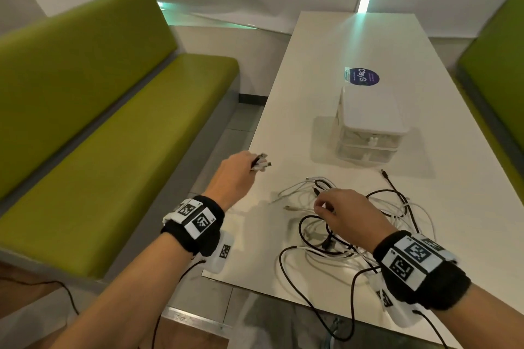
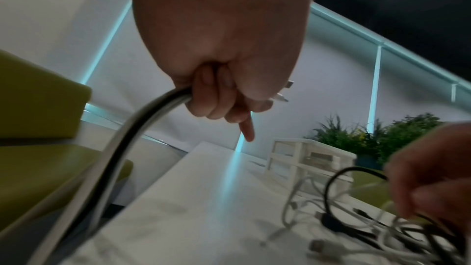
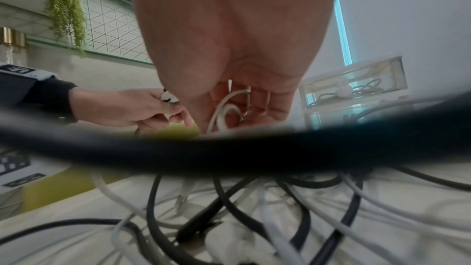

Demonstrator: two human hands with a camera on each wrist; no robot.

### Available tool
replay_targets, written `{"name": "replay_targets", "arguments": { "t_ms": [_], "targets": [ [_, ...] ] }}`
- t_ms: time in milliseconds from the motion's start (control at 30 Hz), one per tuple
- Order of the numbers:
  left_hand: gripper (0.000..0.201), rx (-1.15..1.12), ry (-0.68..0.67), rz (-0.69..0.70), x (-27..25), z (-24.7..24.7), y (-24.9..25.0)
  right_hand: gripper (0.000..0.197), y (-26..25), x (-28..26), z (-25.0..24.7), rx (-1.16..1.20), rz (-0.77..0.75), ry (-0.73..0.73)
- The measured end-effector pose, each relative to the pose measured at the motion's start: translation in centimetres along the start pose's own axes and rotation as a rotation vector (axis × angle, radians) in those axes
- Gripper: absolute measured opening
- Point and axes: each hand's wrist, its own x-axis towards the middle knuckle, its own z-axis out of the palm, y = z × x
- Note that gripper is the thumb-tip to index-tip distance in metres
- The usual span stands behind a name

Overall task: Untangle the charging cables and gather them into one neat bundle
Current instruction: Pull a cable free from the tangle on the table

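A tangle of black and white charging cables lies on the near part of the white table. My left hand hovers at the table's left edge and grips several cable ends, plugs sticking out past the fingers. In the left wrist view black and white cables trail down from that left hand. My right hand sits over the tangle, fingers curled round white and black strands. A thick black cable crosses the right wrist view, blurred.
A small white two-drawer organiser stands mid-table beyond the cables, with cables inside its drawers. A round dark sticker lies behind it. Green benches flank the table on both sides.
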Motion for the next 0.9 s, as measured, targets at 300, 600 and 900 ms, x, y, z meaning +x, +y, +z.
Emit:
{"name": "replay_targets", "arguments": {
  "t_ms": [300,600,900],
  "targets": [
    [0.02,0.235,-0.224,0.232,-1.8,5.5,2.9,0.014,0.1,-0.2,0.0,0.002,0.005,0.013],
    [0.017,0.247,-0.127,0.259,-2.0,4.8,3.4,0.015,0.2,-1.2,0.4,-0.093,-0.029,0.12],
    [0.013,-0.583,-0.043,0.2,-2.5,-1.1,7.8,0.016,-1.7,-0.3,-0.4,-0.111,-0.118,0.422]
  ]
}}
